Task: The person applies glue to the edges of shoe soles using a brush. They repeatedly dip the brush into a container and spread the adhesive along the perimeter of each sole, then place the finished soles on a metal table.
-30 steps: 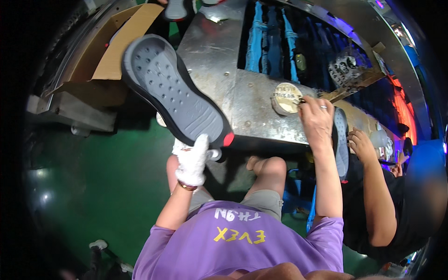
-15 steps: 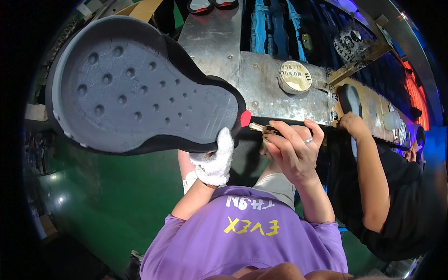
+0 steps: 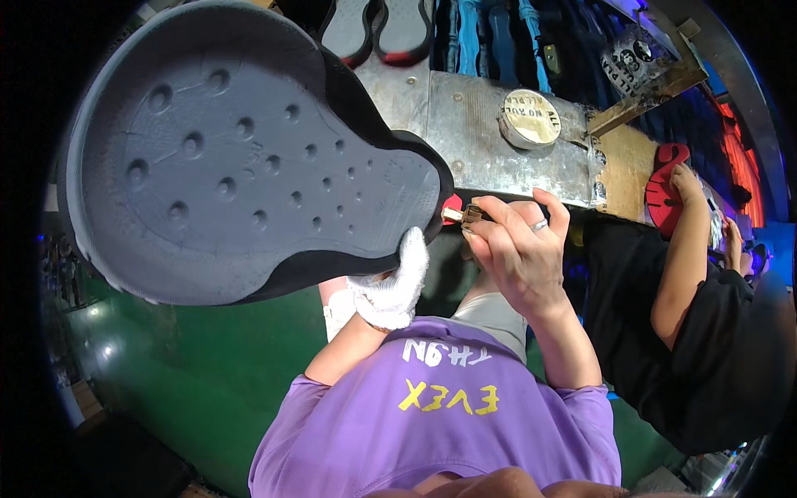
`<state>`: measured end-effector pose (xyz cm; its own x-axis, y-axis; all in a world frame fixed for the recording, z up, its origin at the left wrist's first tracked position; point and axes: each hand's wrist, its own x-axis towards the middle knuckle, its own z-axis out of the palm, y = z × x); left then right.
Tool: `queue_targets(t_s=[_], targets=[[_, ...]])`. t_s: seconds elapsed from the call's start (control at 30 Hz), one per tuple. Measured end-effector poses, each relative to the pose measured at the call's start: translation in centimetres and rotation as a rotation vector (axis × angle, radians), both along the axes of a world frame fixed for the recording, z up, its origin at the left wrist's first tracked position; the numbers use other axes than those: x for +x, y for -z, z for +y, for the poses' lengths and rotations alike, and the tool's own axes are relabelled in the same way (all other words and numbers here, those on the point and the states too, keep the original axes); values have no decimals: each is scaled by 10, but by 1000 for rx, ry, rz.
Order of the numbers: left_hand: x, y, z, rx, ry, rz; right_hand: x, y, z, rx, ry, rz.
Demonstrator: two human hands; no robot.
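Note:
A large grey shoe sole with a black rim and round dimples fills the left half of the view, raised close to the camera. My left hand, in a white knit glove, grips its narrow end from below, the thumb along the rim. A small red tab sits at the tip of that end. My bare right hand, a ring on one finger, pinches a small brush with a pale tip. The tip is at the red tab and appears to touch it.
A metal bench runs across the far side, bearing a round tub of pale contents. Two grey soles with red ends lie farther back. Blue strips lie beyond. At right, a co-worker's hand holds a red sole.
The brush has come left onto the red tab. The sole has shifted and looks larger. Two soles at the back now show more fully, and the co-worker handles a red sole instead of a dark one.

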<state>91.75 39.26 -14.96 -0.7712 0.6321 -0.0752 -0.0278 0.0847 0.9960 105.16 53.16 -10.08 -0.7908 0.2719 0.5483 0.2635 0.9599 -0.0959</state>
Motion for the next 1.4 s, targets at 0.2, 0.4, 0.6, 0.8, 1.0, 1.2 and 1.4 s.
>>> queue_targets(t_s=[0.2, 0.4, 0.6, 0.8, 1.0, 1.2, 1.4], targets=[[-2, 8, -1, 32, 16, 21, -1, 1, 4, -12, 41, 18], [-3, 31, -3, 6, -20, 108, 1, 4, 9, 2, 93, 39], [-2, 37, -3, 38, -34, -16, 6, 6, 12, -4, 81, 73], [-1, 9, -1, -16, 2, -179, 1, 2, 10, -81, 33, -1], [-12, 29, 4, -77, -90, 163, 16, -12, 40, 49, 65, -7], [-24, 43, 8, -62, -144, 163, 5, -12, 136, 101, 295, -5], [-35, 34, 21, -74, -184, 345, -24, 21, 176, 247, 238, -220]])
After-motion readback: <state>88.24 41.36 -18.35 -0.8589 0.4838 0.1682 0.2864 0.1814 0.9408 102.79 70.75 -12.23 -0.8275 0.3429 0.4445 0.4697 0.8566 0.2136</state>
